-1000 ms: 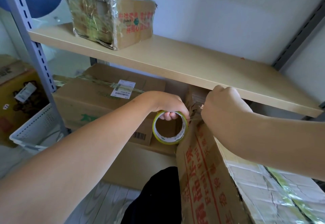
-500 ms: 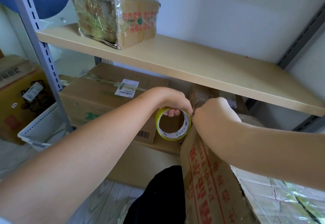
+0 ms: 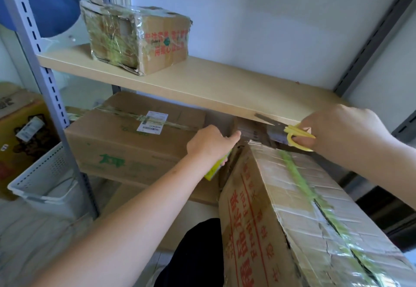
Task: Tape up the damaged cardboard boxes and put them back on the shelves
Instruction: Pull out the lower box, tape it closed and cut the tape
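Head view: at five o'clock sat a large brown cardboard box with red printed characters [image 3: 292, 219], tilted, wrapped in clear tape, its top seam split beneath a greenish strip. The left hand [image 3: 209, 145], near centre, gripped a yellow-edged roll of clear tape [image 3: 217, 167] at the box's far corner. The right hand [image 3: 337, 133], at three o'clock, held yellow-handled scissors [image 3: 290, 132], blades pointing toward nine o'clock under the pale wooden shelf board [image 3: 202, 84]. Whether tape ran from roll to box was unclear. The step appeared to be cutting the tape; next, the blades would need to meet the stretched tape beside the roll.
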The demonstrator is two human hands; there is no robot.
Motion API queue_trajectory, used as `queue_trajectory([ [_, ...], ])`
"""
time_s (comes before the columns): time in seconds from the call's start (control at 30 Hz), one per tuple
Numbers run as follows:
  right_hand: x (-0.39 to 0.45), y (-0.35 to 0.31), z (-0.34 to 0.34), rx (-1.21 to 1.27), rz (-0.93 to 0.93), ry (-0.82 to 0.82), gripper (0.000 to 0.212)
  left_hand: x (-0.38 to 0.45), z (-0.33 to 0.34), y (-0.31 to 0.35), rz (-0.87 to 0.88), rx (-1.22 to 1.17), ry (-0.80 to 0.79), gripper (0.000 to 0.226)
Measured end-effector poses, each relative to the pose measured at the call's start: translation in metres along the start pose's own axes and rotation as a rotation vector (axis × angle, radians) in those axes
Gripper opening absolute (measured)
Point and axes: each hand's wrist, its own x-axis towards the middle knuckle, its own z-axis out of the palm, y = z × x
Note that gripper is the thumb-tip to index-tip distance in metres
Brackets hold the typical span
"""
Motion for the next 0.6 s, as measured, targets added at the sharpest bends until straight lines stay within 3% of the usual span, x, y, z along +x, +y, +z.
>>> queue_trajectory([
  [0.2, -0.020, 0.033, 0.009, 0.147, 0.248, 0.139, 0.042, -0.030, 0.054, 0.011, -0.047, 0.145, 0.178, 0.059],
  [0.3, -0.008, 0.046, 0.016, 0.183, 0.325, 0.207, 0.038, -0.033, 0.057, 0.006, -0.086, 0.126, 0.154, 0.056],
  [0.47, 0.046, 0.058, 0.039, 0.417, 0.397, 0.027, 0.038, -0.036, 0.031, 0.002, -0.066, 0.018, 0.174, 0.030],
  [0.6, 0.073, 0.051, 0.051, 0.470, 0.414, -0.055, 0.025, -0.045, -0.009, 0.009, 0.178, -0.300, 0.107, 0.017],
])
